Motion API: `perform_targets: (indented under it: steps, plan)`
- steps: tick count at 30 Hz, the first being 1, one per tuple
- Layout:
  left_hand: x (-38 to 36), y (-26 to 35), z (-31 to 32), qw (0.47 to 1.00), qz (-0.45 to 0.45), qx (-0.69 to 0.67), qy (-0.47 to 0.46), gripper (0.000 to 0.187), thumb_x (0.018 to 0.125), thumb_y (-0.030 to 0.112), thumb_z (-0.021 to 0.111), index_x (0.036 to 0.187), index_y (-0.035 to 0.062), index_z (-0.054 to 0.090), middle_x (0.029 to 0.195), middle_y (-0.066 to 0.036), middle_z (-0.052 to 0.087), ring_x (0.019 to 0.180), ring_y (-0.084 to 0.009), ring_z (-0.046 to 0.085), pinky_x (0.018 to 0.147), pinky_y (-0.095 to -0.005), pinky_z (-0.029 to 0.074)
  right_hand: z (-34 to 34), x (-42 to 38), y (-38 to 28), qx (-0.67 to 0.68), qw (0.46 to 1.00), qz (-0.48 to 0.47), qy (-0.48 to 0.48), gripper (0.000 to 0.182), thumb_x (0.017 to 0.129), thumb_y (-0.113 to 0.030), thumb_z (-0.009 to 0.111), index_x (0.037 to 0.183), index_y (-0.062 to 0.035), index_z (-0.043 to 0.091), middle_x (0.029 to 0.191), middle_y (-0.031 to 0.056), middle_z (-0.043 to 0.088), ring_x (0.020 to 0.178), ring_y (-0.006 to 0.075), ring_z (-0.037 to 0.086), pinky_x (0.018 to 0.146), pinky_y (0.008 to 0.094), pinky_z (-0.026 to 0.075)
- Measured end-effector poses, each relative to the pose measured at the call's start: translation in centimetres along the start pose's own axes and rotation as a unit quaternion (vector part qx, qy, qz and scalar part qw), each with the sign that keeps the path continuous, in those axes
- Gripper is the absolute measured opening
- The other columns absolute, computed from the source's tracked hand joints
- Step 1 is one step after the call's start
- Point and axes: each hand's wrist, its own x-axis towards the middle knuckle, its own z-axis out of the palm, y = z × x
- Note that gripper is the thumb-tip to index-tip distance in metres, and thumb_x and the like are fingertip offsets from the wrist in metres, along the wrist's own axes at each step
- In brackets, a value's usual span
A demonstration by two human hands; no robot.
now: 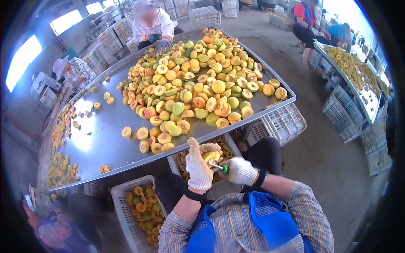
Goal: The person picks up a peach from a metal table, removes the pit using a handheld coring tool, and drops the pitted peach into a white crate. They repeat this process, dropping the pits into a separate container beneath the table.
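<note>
Low over the near edge of the metal table, my left hand [199, 168] in a soiled white glove is closed around a halved yellow peach [211, 157], its cut side turned toward my right hand. My gloved right hand [241, 170] grips a green-handled pitting tool [225, 169]. The tool's metal shaft reaches to the peach's cut face; its tip is hidden. Directly below both hands stands a crate [173, 163] holding small brownish pieces, probably peach stones. Beyond my hands, a heap of halved peaches [190, 84] covers much of the table, many with stones still in them.
The metal table [109, 143] has a raised rim. At lower left, a white crate [122, 202] holds hollowed peach halves. Another white crate [280, 124] stands under the table's right corner. A co-worker [152, 25] reaches into the heap from across. More people sit around other tables.
</note>
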Motion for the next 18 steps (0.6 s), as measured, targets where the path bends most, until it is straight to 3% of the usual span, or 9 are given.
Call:
perform_targets:
  steps: [2, 6, 8, 10, 12, 14, 16, 17, 18]
  plan:
    - [0.3, -0.4, -0.2, 0.997, -0.024, -0.072, -0.008, 0.068, 0.098, 0.063, 0.044, 0.079, 0.0008, 0.066, 0.082, -0.018, 0.068, 0.073, -0.0324, 0.068, 0.064, -0.0411, 0.059, 3.0, 0.5, 1.6, 0.090, 0.975, -0.200, 0.044, 0.021, 0.084, -0.029, 0.064, 0.083, -0.0089, 0.069, 0.067, 0.0143, 0.064, 0.060, 0.0352, 0.063, 0.059, 0.0465, 0.053]
    - [0.5, -0.2, -0.8, 0.996, -0.027, -0.082, -0.015, 0.068, 0.096, 0.063, 0.046, 0.075, 0.0022, 0.064, 0.080, -0.017, 0.066, 0.072, -0.0362, 0.068, 0.063, -0.0457, 0.059, 0.3, -0.5, -0.2, 0.033, 0.999, -0.040, 0.000, 0.017, 0.084, -0.024, 0.064, 0.081, -0.0083, 0.069, 0.064, 0.0128, 0.064, 0.059, 0.0316, 0.065, 0.056, 0.0418, 0.053]
    - [0.8, 0.5, -0.9, 0.969, -0.046, -0.175, -0.167, 0.070, 0.098, 0.062, 0.044, 0.078, -0.0018, 0.065, 0.082, -0.019, 0.067, 0.074, -0.0324, 0.069, 0.065, -0.0430, 0.060, 0.4, -1.1, -0.3, 0.274, 0.942, 0.013, -0.191, 0.018, 0.085, -0.025, 0.063, 0.081, -0.0086, 0.070, 0.064, 0.0096, 0.066, 0.059, 0.0271, 0.067, 0.055, 0.0386, 0.053]
    - [1.1, 0.9, -0.8, 0.961, -0.061, -0.197, -0.184, 0.070, 0.099, 0.059, 0.044, 0.072, -0.0021, 0.064, 0.080, -0.020, 0.067, 0.071, -0.0327, 0.068, 0.064, -0.0397, 0.059, 0.6, -1.0, -0.6, 0.303, 0.940, -0.069, -0.143, 0.021, 0.086, -0.027, 0.061, 0.083, -0.0090, 0.071, 0.064, 0.0085, 0.066, 0.059, 0.0246, 0.067, 0.053, 0.0374, 0.053]
    - [1.9, 1.1, -1.4, 0.975, -0.037, -0.014, -0.219, 0.066, 0.100, 0.053, 0.049, 0.067, -0.0015, 0.065, 0.075, -0.018, 0.068, 0.066, -0.0277, 0.068, 0.062, -0.0342, 0.056, -1.6, -0.6, -1.8, -0.006, 0.992, 0.034, -0.118, 0.021, 0.087, -0.028, 0.061, 0.085, -0.0103, 0.072, 0.065, 0.0093, 0.066, 0.059, 0.0251, 0.067, 0.054, 0.0378, 0.053]
    - [1.4, 1.6, -0.9, 0.972, -0.026, 0.171, -0.157, 0.059, 0.100, 0.045, 0.055, 0.065, -0.0009, 0.067, 0.070, -0.014, 0.069, 0.061, -0.0214, 0.066, 0.060, -0.0304, 0.053, -1.6, 0.0, -0.1, -0.078, 0.995, -0.049, -0.041, 0.022, 0.087, -0.029, 0.060, 0.085, -0.0115, 0.072, 0.066, 0.0109, 0.067, 0.060, 0.0261, 0.067, 0.057, 0.0387, 0.055]
    - [1.5, 1.9, -0.9, 0.963, -0.049, 0.183, -0.193, 0.051, 0.099, 0.040, 0.060, 0.069, -0.0002, 0.070, 0.070, -0.010, 0.069, 0.060, -0.0166, 0.065, 0.059, -0.0297, 0.053, -0.9, -0.4, -0.4, -0.007, 0.993, -0.005, -0.115, 0.021, 0.086, -0.030, 0.062, 0.085, -0.0121, 0.072, 0.068, 0.0110, 0.068, 0.063, 0.0259, 0.068, 0.059, 0.0371, 0.055]
    - [1.4, 1.9, -1.0, 0.965, -0.068, 0.129, -0.216, 0.062, 0.102, 0.047, 0.048, 0.064, 0.0009, 0.065, 0.068, -0.018, 0.065, 0.060, -0.0275, 0.064, 0.059, -0.0356, 0.051, -0.5, -0.3, -0.8, 0.099, 0.976, 0.042, -0.187, 0.025, 0.076, -0.026, 0.075, 0.093, -0.0080, 0.074, 0.074, 0.0098, 0.071, 0.066, 0.0221, 0.070, 0.061, 0.0352, 0.056]
    - [1.7, 0.3, -2.0, 0.950, -0.074, -0.055, -0.297, 0.065, 0.103, 0.050, 0.041, 0.062, 0.0045, 0.064, 0.067, -0.018, 0.063, 0.060, -0.0344, 0.062, 0.059, -0.0394, 0.051, 2.5, -0.2, 1.7, 0.296, 0.925, -0.059, -0.232, 0.026, 0.078, -0.019, 0.077, 0.099, -0.0055, 0.074, 0.082, 0.0079, 0.073, 0.075, 0.0140, 0.068, 0.069, 0.0313, 0.055]
